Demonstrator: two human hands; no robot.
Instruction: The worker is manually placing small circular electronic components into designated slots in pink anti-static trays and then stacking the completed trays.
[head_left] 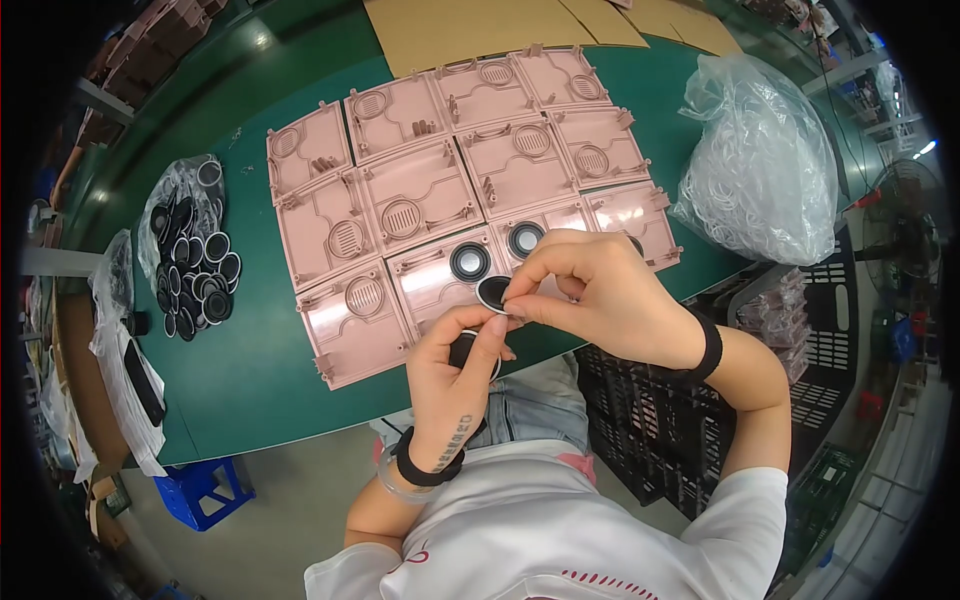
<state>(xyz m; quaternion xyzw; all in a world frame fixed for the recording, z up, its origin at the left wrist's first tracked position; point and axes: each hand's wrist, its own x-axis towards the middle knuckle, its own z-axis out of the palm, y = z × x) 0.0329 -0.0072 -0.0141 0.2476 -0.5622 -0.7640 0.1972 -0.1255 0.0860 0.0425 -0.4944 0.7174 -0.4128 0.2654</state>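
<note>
Over the near edge of the pink panels, my hands meet at a round black disc with a white rim (491, 294). The thumb and fingers of my right hand (600, 295) pinch its lower right edge. My left hand (447, 372) is closed just below, its thumb tip close to that rim. A second black disc (462, 349) sits within the curled fingers of my left hand. Two round speakers with silver centres, a left one (470, 262) and a right one (525, 240), lie on pink panels beyond my hands. A third dark round part (636, 245) is mostly hidden behind my right hand.
Pink plastic panels (415, 180) lie in rows on the green table (245, 385). A pile of white-rimmed black discs (200, 280) spills from a clear bag at left. A bag of white rings (757, 165) stands at right. Black crates (650, 420) are below; a blue stool (203, 492) is on the floor.
</note>
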